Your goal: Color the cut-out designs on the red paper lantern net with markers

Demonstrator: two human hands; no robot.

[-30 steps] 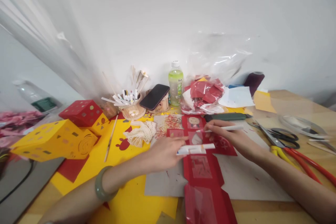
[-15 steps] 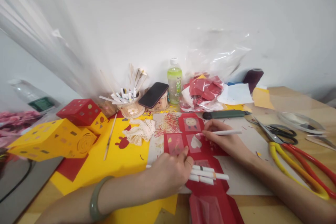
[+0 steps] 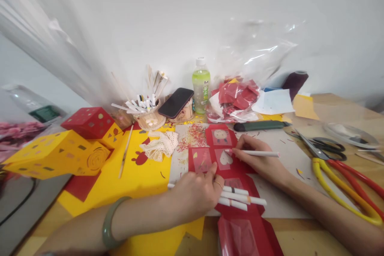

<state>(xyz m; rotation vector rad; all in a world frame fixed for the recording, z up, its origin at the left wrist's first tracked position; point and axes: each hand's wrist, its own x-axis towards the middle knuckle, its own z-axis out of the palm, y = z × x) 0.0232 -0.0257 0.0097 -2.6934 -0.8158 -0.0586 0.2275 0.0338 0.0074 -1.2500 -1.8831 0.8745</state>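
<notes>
My right hand (image 3: 255,154) pinches a white marker pen (image 3: 265,153), its tip at the white heart (image 3: 225,160) in one window of a red paper box net (image 3: 207,152). Closed around several white markers (image 3: 240,199), my left hand (image 3: 196,192) rests over the lower part of that red paper. The markers' ends stick out on both sides of the fist. Above the heart, another window shows a pale animal face (image 3: 221,137). A further window to the left holds a small yellow heart (image 3: 195,155). My left hand and the markers partly cover the lower panels.
Finished paper boxes, yellow (image 3: 45,156) and red (image 3: 90,122), stand at left. Behind are a marker cup (image 3: 149,119), a phone (image 3: 176,103), a green drink bottle (image 3: 201,88) and a bag of red scraps (image 3: 237,98). Scissors (image 3: 342,168) and a utility knife (image 3: 261,126) lie right.
The marker in my right hand has come left and its tip now meets the heart window. My left hand keeps its bundle of markers. The whole view has shifted slightly.
</notes>
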